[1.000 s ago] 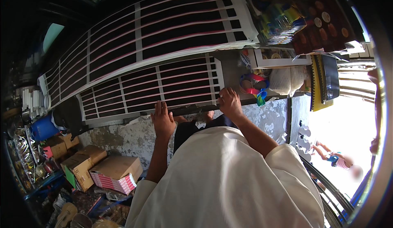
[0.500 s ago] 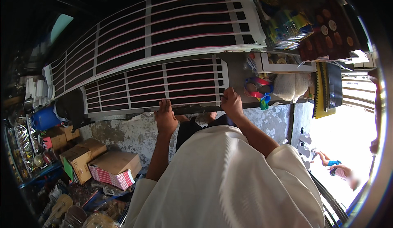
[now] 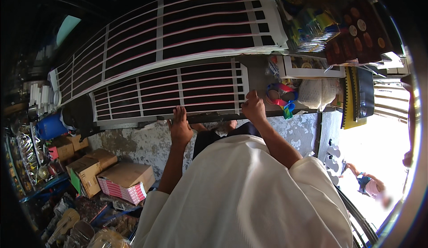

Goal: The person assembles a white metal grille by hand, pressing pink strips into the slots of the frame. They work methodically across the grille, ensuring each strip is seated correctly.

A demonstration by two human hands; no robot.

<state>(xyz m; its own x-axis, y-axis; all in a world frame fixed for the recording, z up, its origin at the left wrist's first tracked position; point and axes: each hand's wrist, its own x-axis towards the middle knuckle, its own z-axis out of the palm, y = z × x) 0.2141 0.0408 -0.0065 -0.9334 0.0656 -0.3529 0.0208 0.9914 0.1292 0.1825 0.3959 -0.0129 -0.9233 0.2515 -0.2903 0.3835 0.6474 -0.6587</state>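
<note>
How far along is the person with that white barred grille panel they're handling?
Done: the smaller grille panel lies flat below the larger grille. In hand: the left hand rests at its lower edge, and the right hand grips its right corner. What is left cannot be told.

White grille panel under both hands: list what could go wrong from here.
The left hand only rests flat on the white grille panel near its edge, so it might slip. The right hand pinches the corner; fingers could get caught between bars. Coloured tape rolls beside that corner may be knocked.
</note>
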